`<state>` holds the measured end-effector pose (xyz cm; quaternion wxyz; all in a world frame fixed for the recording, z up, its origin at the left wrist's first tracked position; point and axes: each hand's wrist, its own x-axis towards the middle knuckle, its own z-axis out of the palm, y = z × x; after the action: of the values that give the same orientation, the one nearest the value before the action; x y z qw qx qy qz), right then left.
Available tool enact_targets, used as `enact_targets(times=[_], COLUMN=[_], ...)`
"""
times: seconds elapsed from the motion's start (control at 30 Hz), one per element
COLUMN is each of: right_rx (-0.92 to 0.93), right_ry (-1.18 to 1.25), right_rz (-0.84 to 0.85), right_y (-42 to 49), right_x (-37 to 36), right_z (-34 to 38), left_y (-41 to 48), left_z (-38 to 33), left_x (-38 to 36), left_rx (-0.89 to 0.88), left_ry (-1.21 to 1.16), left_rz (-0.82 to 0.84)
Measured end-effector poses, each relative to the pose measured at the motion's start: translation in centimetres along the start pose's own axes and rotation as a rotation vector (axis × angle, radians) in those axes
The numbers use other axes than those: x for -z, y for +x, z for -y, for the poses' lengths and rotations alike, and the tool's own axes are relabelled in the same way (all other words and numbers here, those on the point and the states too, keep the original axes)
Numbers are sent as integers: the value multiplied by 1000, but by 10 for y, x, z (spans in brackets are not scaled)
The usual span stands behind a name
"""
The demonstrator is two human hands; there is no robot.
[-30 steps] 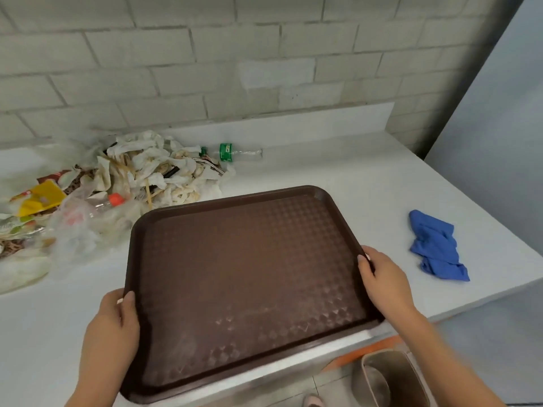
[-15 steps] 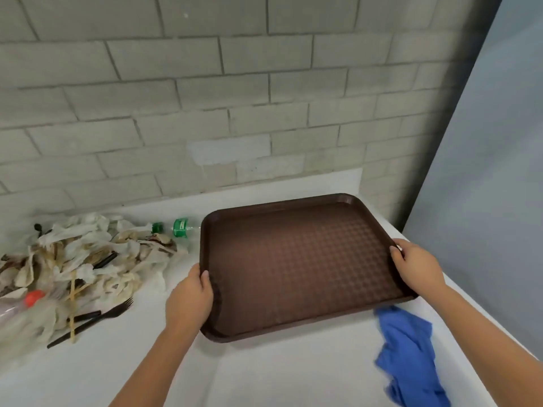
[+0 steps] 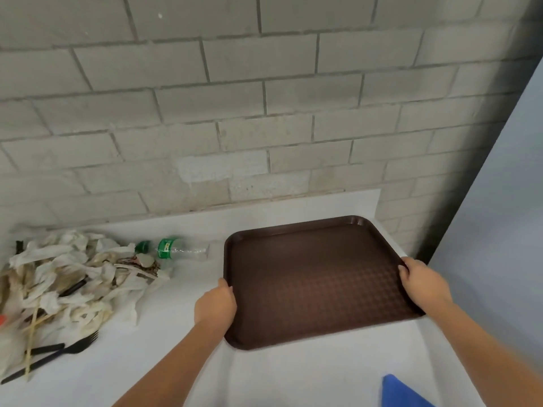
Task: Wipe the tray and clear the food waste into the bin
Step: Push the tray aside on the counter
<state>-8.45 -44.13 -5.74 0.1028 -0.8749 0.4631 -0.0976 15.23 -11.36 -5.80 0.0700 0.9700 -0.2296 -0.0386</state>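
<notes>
At the bottom edge a blue cloth (image 3: pixel 404 392) lies on the white counter (image 3: pixel 293 377), cut off by the frame so only one corner shows. Beyond it, both bare forearms reach to a dark brown rectangular plastic tray (image 3: pixel 314 277) with rounded corners, a raised rim and a textured, woven-looking floor that holds nothing. The left hand (image 3: pixel 216 304) clasps the tray's left rim, thumb on top, the other fingers hidden beneath. The right hand (image 3: pixel 423 282) is curled over the right rim, fingertips hooked onto its inner side. The tray sits level at the counter's right end, near the wall; whether it rests on the surface or hangs just above cannot be told.

Left, well apart from the tray, a black plastic fork (image 3: pixel 72 348) lies beside a heap of soiled white napkins and food waste (image 3: pixel 73 277), blurred and cut off at the left edge. Behind the heap, a clear plastic bottle with a green label (image 3: pixel 179 249) lies on its side. A grey brick wall (image 3: pixel 264 113) stands behind.
</notes>
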Motion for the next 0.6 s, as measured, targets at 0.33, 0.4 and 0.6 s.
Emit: enact_targets(times=[0.33, 0.4, 0.6], right_rx=[85, 286, 751], right_ry=[-144, -80, 181], right_rz=[-155, -216, -84], right_y=[-24, -35, -94], right_x=[-4, -11, -33], right_z=[51, 84, 237], left_y=[-17, -30, -85], left_z=[17, 30, 96], left_x=[32, 40, 56], left_rx=[5, 20, 99], left_ry=[-84, -171, -382], left_rz=[-40, -65, -101])
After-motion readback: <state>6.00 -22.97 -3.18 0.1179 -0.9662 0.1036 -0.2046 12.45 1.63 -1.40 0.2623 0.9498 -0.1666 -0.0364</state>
